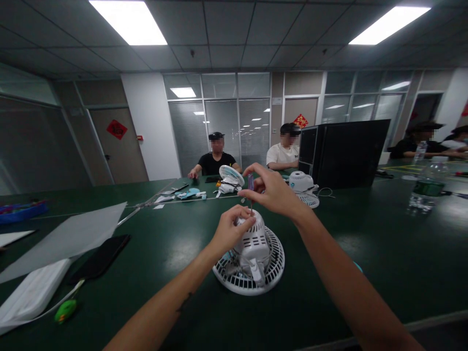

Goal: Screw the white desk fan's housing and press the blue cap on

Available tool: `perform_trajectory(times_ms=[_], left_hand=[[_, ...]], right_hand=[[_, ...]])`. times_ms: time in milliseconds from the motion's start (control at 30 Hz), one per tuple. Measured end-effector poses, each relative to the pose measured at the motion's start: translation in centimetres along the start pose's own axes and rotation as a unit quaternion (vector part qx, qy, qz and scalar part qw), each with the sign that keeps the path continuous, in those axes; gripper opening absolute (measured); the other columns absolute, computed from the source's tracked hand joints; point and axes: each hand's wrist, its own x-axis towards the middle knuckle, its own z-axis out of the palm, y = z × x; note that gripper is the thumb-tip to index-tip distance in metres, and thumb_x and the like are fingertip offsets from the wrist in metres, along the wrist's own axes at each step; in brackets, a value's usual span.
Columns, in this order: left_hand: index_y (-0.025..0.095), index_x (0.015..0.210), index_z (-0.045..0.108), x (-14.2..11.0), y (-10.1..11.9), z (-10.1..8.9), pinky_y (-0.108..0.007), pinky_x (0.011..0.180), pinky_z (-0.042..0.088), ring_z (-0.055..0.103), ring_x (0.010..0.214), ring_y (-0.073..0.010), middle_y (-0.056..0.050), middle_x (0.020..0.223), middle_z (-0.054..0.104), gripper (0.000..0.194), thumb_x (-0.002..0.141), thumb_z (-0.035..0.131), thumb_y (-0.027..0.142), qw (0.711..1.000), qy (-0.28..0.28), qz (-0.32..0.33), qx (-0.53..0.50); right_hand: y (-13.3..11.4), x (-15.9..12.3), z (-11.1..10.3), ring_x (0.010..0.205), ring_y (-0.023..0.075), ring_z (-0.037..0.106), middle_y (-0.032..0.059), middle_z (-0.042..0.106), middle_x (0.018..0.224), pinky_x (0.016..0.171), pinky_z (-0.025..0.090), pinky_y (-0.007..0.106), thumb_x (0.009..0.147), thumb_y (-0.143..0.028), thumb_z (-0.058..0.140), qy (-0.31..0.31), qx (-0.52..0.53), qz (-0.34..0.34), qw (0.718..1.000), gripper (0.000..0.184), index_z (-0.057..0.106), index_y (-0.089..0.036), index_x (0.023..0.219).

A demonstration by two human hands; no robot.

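Observation:
A small white desk fan (252, 258) lies face down on the dark green table (168, 243), its round motor housing pointing up. My left hand (232, 229) is closed around the top of that housing. My right hand (272, 190) hovers just above it, fingers pinched on a small screwdriver with a purple handle (250, 183), whose thin shaft points down at the housing. The fan's grille rests flat on the table.
A black phone (100, 256), white paper sheets (69, 239), a white box (32, 292) and a green cable end (66, 310) lie at left. Two people sit across the table with other fans (230, 178) and tools. A black monitor (347, 151) and water bottle (426, 187) stand at right.

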Motion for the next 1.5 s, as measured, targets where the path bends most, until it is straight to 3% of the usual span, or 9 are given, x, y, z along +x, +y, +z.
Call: perform_trajectory(times_ms=[167,300,400,633,800,967,1167,1367,1500], left_hand=[[0.017,0.060,0.061,-0.1,0.3,0.1,-0.037,0.089,0.047,0.064,0.088,-0.0204,-0.006,0.084,0.067,0.017,0.074,0.068,0.024,1.000,0.000,0.000,0.006],[0.017,0.061,0.062,-0.1,0.4,0.2,-0.037,0.090,0.047,0.064,0.089,-0.0204,-0.007,0.087,0.068,0.016,0.075,0.067,0.025,1.000,0.009,0.003,0.019],[0.018,0.062,0.064,-0.1,0.4,0.2,-0.037,0.090,0.047,0.064,0.089,-0.0205,-0.007,0.088,0.069,0.015,0.075,0.067,0.024,1.000,0.009,0.009,0.025],[0.017,0.060,0.062,-0.2,0.3,0.2,-0.037,0.088,0.049,0.065,0.088,-0.0211,-0.007,0.084,0.067,0.018,0.075,0.067,0.025,1.000,0.013,0.016,0.018],[0.018,0.061,0.064,-0.2,0.4,0.3,-0.038,0.089,0.048,0.065,0.088,-0.0207,-0.007,0.086,0.068,0.016,0.075,0.067,0.024,0.999,0.012,0.014,0.026],[0.018,0.061,0.064,-0.3,0.3,0.3,-0.038,0.092,0.046,0.065,0.089,-0.0205,-0.007,0.087,0.068,0.015,0.075,0.066,0.023,0.999,0.014,0.016,0.023],[0.017,0.062,0.064,-0.4,0.1,0.4,-0.039,0.092,0.047,0.064,0.088,-0.0202,-0.006,0.087,0.067,0.015,0.076,0.066,0.022,0.999,0.018,0.023,0.016],[0.017,0.062,0.064,-0.3,0.3,0.5,-0.038,0.092,0.047,0.064,0.087,-0.0198,-0.006,0.086,0.067,0.015,0.076,0.067,0.022,0.999,0.018,0.024,0.015],[0.017,0.060,0.063,-0.4,0.4,0.5,-0.038,0.090,0.048,0.065,0.088,-0.0211,-0.007,0.085,0.066,0.018,0.076,0.067,0.025,1.000,0.015,0.017,0.004]], right_hand=[[0.6,0.1,-0.7,0.072,0.0152,0.067,0.0042,0.069,0.081,0.067,0.051,0.028,0.091,-0.034,0.051,-0.036,0.099,-0.006,0.994,0.025,0.058,-0.017,0.108],[0.7,0.1,-0.5,0.072,0.0150,0.067,0.0036,0.065,0.082,0.065,0.055,0.028,0.083,-0.031,0.061,0.009,0.123,-0.008,0.992,0.016,0.055,-0.018,0.090],[0.7,0.1,-0.1,0.066,0.0136,0.064,0.0007,0.058,0.080,0.055,0.053,0.026,0.078,-0.034,0.067,0.035,0.121,-0.003,0.992,0.023,0.048,-0.020,0.081],[0.7,0.0,-0.5,0.072,0.0130,0.066,0.0031,0.062,0.090,0.063,0.056,0.027,0.089,-0.036,0.054,-0.022,0.165,-0.008,0.986,0.029,0.056,-0.020,0.113],[0.9,0.3,-0.6,0.074,0.0137,0.065,0.0032,0.062,0.087,0.067,0.056,0.029,0.085,-0.033,0.061,0.012,0.149,-0.034,0.988,0.015,0.059,-0.018,0.086],[1.1,0.4,-0.4,0.062,0.0124,0.061,0.0004,0.058,0.076,0.058,0.052,0.027,0.076,-0.042,0.070,0.065,0.112,-0.012,0.992,0.029,0.053,-0.018,0.075],[0.6,0.2,-0.9,0.077,0.0154,0.065,0.0067,0.067,0.088,0.063,0.053,0.028,0.086,-0.038,0.057,0.001,0.159,-0.032,0.987,0.024,0.064,-0.015,0.089],[0.7,0.3,-0.4,0.066,0.0127,0.059,-0.0002,0.058,0.072,0.061,0.052,0.027,0.075,-0.042,0.071,0.067,0.105,-0.020,0.992,0.029,0.054,-0.018,0.074],[0.8,0.2,-0.5,0.078,0.0145,0.064,0.0044,0.064,0.089,0.069,0.055,0.029,0.082,-0.035,0.064,0.033,0.137,-0.036,0.989,0.022,0.061,-0.017,0.094]])
